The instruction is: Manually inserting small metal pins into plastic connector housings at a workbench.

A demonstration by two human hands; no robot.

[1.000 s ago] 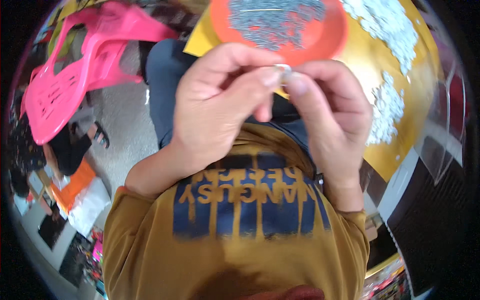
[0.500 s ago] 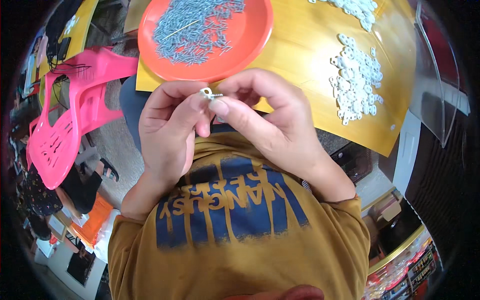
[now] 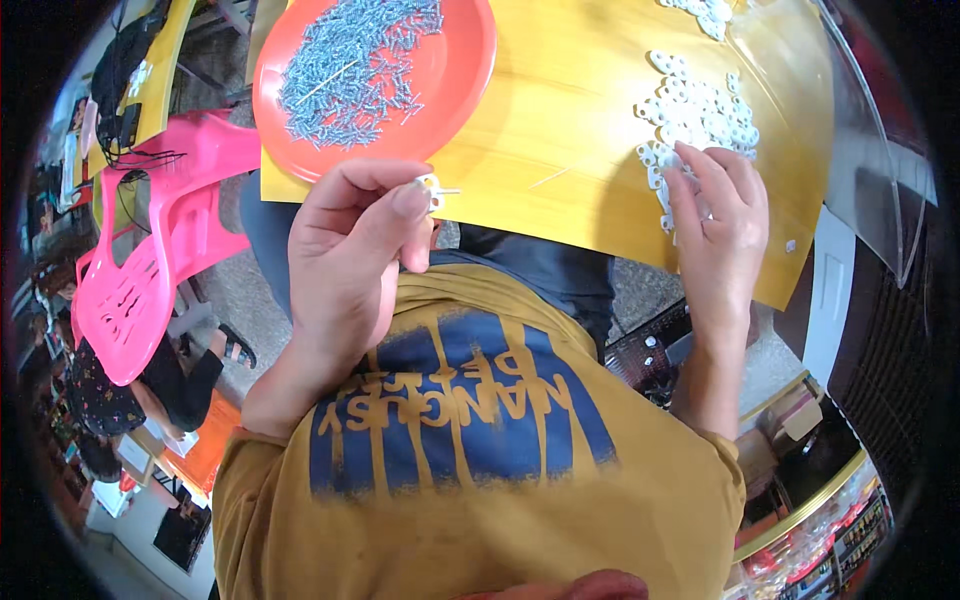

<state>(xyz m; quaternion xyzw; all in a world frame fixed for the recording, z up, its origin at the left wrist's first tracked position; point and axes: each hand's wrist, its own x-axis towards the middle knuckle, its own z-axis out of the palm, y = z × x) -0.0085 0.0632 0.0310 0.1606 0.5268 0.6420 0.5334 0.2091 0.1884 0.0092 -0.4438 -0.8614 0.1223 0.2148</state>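
Pinched between thumb and forefinger of my left hand [image 3: 350, 235] is a small white plastic piece [image 3: 432, 192] with a hole, a metal screw [image 3: 450, 191] sticking out of it to the right. The hand is just off the front edge of the yellow table, below a red plate [image 3: 455, 95] heaped with small silvery screws [image 3: 345, 75]. At the right, my right hand [image 3: 725, 225] reaches over a pile of similar white plastic pieces [image 3: 690, 110]. Its thumb and forefinger are apart at the pile's near left side, and the hand covers part of the pile.
A second group of white pieces [image 3: 712, 15] lies farther back on the yellow table [image 3: 570, 100]. One thin pale stick [image 3: 553, 177] lies on the tabletop. A clear plastic panel [image 3: 870, 140] stands along the right side. To the left is a pink plastic chair [image 3: 130, 290], with another person [image 3: 105, 400] beyond.
My right hand has left the screw and moved right to the white pile. My left hand keeps the white piece with the screw. The plate and table appear shifted left in view.
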